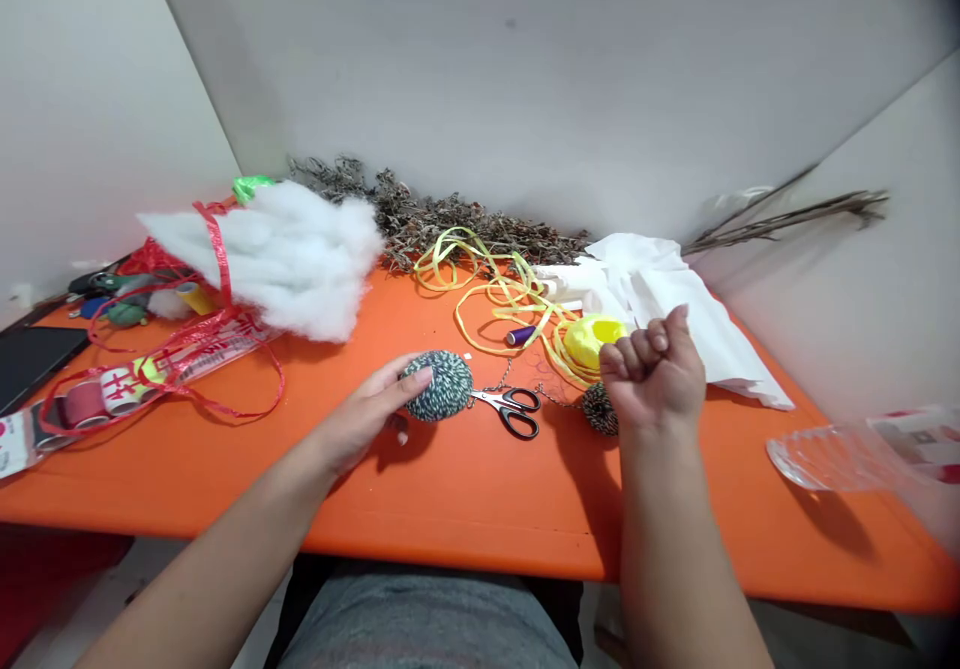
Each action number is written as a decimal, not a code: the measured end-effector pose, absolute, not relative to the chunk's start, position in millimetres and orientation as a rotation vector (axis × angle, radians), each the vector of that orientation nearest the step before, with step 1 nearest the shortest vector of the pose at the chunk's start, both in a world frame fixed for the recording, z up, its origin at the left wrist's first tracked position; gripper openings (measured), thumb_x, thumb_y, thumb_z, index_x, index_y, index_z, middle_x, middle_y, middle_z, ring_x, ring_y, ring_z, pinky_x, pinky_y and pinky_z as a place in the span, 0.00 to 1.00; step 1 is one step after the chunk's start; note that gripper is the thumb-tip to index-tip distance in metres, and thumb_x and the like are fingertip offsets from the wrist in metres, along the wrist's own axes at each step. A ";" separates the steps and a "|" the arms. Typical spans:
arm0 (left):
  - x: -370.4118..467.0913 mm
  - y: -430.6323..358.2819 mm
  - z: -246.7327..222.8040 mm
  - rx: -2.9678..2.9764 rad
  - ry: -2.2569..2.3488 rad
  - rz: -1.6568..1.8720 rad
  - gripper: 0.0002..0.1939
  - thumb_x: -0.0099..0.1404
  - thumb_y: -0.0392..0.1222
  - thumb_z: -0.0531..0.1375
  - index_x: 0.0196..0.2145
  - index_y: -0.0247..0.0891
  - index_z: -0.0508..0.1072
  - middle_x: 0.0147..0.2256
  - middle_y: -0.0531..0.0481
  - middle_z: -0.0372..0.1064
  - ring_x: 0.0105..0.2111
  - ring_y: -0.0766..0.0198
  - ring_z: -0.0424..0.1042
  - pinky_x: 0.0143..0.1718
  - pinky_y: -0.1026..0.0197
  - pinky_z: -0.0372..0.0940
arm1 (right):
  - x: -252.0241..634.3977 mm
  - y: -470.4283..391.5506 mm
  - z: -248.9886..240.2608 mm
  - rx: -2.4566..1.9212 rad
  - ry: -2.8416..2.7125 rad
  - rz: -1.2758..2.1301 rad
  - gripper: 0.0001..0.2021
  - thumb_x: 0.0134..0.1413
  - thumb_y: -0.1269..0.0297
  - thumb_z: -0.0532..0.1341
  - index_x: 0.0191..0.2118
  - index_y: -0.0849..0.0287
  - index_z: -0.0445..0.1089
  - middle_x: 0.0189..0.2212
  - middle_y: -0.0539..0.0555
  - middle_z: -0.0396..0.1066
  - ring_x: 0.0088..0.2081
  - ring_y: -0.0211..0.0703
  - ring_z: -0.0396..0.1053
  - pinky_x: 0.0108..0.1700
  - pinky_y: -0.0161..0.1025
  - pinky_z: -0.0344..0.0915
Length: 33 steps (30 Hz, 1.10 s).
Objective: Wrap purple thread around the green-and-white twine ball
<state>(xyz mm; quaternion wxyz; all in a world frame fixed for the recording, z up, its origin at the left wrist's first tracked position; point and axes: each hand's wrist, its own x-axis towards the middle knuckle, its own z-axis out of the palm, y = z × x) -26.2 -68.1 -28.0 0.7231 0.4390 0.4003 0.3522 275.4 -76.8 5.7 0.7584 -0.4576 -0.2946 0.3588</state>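
Observation:
My left hand is closed on a round ball of dark green and white yarn, thumb over its top, just above the table. Touching or close to the ball's right side lie black-handled scissors. A thin strand of the same yarn runs past them to a second yarn ball, partly hidden behind my right forearm. My right hand is raised above the table with its fingers curled in. Whether it holds anything, I cannot make out. Beyond it sits a hollow yellow object.
White stuffing and red ribbon lie at left, near a pack of thread spools. Dried branches line the back wall. Yellow cord, a purple spool, white cloth and a clear plastic container are also on the orange table.

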 end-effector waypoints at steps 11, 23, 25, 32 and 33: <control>-30.2 -54.4 -22.8 0.686 0.894 1.150 0.16 0.63 0.51 0.65 0.44 0.39 0.73 0.38 0.48 0.75 0.28 0.67 0.74 0.17 0.71 0.61 | 274.1 -78.3 -3.8 -1.275 -0.871 -0.311 0.25 0.56 0.67 0.68 0.59 0.49 0.64 0.63 0.53 0.60 0.65 0.49 0.56 0.69 0.48 0.50; -32.4 -77.2 -21.3 1.059 0.599 0.592 0.30 0.62 0.52 0.66 0.60 0.43 0.71 0.54 0.40 0.71 0.40 0.59 0.72 0.26 0.68 0.64 | 182.5 -84.1 -34.9 -1.082 -1.522 1.313 0.35 0.61 0.31 0.47 0.32 0.57 0.77 0.21 0.52 0.67 0.27 0.46 0.67 0.33 0.42 0.65; -32.2 -76.7 -21.0 1.067 0.636 0.551 0.29 0.64 0.53 0.64 0.60 0.44 0.70 0.55 0.40 0.71 0.40 0.60 0.72 0.26 0.68 0.62 | 191.5 -81.6 -31.2 -1.130 -1.457 1.247 0.34 0.60 0.33 0.52 0.19 0.58 0.70 0.14 0.46 0.54 0.19 0.38 0.54 0.25 0.37 0.54; -23.0 -73.4 -21.1 1.160 0.825 0.529 0.22 0.63 0.51 0.66 0.52 0.40 0.73 0.44 0.42 0.75 0.33 0.64 0.71 0.21 0.69 0.58 | 225.2 -82.9 -15.9 -1.052 -1.316 1.191 0.32 0.53 0.41 0.66 0.16 0.55 0.49 0.15 0.41 0.42 0.19 0.32 0.38 0.22 0.35 0.39; -21.6 -73.1 -22.3 1.130 0.852 0.570 0.22 0.63 0.51 0.66 0.52 0.40 0.73 0.44 0.42 0.74 0.32 0.64 0.71 0.21 0.69 0.59 | 226.5 -84.2 -15.2 -1.034 -1.309 1.204 0.33 0.52 0.40 0.67 0.16 0.55 0.49 0.15 0.41 0.42 0.19 0.31 0.38 0.22 0.35 0.40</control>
